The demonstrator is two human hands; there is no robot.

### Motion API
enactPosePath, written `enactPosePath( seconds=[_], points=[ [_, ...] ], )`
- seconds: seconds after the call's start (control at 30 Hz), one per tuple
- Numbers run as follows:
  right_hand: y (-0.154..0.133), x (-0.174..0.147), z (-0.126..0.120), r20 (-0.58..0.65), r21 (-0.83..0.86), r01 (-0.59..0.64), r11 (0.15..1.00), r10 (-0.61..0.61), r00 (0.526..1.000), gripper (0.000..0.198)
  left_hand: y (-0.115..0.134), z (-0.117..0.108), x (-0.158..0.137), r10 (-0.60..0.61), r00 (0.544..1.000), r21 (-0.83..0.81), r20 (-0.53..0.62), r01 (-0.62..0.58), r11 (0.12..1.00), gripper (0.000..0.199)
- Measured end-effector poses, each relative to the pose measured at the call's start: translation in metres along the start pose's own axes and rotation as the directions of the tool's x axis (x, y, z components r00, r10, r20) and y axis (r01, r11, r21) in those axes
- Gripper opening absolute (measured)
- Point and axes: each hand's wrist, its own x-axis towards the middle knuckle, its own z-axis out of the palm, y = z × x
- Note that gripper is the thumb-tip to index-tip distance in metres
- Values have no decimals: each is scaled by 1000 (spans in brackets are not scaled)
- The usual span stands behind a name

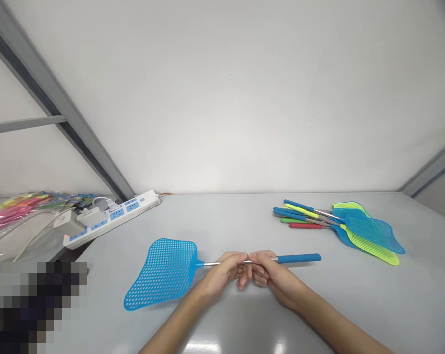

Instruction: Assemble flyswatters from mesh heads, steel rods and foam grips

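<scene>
Grasping a blue flyswatter [197,264] by its metal shaft [210,264], left fingers [236,257] and right fingers [264,259] sit close together; a flyswatter pile [362,226] lies right of them.

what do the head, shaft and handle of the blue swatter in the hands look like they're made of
Head: likely plastic with a smooth finish; the even blue colour and regular lattice of holes look moulded.
Shaft: probably metal, polished, judging by its silvery shine.
Handle: smooth, fairly matte blue, plastic or rubber; the look leaves it open.
</scene>
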Motion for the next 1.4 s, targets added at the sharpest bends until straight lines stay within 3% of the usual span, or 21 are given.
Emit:
enactPosePath(
  seconds=[0.73,1.2,1.4],
  points=[
    [-5,-2,3,14,-17,-4,1000,5,1000,38,1,0,0,18,1000,27,12,-19,999,42],
    [-6,-2,4,-3,-63,7,998,-7,1000,34,9,6,-2,40,996,-14,85,-39,999,37],
    [-7,-2,4,51,-54,51,997,-48,998,36,7,4,-3,70,996,18,57,-71,997,37]
  ],
)
